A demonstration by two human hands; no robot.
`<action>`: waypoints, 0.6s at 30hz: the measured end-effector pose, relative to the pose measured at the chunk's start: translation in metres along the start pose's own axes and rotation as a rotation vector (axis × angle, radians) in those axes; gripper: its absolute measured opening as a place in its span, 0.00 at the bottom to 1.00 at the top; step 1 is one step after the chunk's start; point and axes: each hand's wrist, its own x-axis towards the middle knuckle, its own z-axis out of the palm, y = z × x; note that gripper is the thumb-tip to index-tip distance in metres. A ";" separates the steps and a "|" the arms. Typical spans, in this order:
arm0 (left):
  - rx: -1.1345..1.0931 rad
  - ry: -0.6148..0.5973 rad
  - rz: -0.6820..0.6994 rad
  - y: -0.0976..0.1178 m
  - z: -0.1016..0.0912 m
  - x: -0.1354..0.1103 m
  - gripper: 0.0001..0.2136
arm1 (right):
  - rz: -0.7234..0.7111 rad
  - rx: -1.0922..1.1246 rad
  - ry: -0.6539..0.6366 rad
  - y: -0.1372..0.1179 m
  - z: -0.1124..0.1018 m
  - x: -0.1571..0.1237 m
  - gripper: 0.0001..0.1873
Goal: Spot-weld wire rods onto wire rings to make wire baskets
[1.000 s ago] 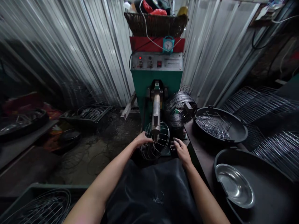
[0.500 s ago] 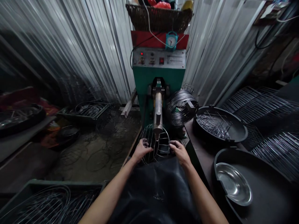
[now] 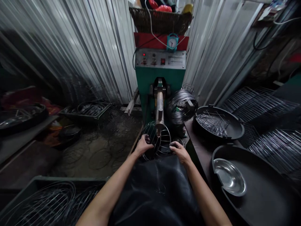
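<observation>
A round wire basket frame [image 3: 162, 142] sits under the metal arm [image 3: 160, 110] of a green welding machine [image 3: 160, 75]. My left hand [image 3: 144, 145] grips the frame's left rim, fingers curled round the wires. My right hand [image 3: 179, 150] holds the frame's right rim, fingers closed on it. The arm's tip touches the top of the frame between my hands. A black apron covers my lap below.
A coil of wire [image 3: 182, 106] stands right of the machine. On the right bench lie a black pan of cut wire pieces [image 3: 217, 124], a steel bowl [image 3: 229, 176] in a black tray, and wire grids [image 3: 270, 125]. A crate of wire frames [image 3: 44, 202] sits lower left.
My right hand came off the bench and took the frame's right rim. The frame turned under the arm, and both hands shifted slightly on it.
</observation>
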 end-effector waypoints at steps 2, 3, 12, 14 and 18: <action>0.096 0.004 -0.029 0.009 0.003 -0.004 0.31 | -0.022 -0.024 0.007 -0.003 -0.006 -0.004 0.14; 0.165 0.006 -0.044 0.015 0.003 -0.008 0.31 | -0.023 -0.034 0.005 -0.005 -0.009 -0.005 0.14; 0.269 0.041 -0.022 -0.007 -0.018 -0.016 0.31 | -0.007 -0.146 -0.038 0.011 0.012 -0.005 0.09; 0.100 -0.019 0.007 -0.030 -0.013 -0.008 0.31 | -0.070 -0.169 -0.064 0.014 0.022 -0.008 0.08; -0.212 -0.094 0.014 -0.060 0.002 0.003 0.32 | -0.177 -0.236 -0.046 0.015 0.031 -0.016 0.08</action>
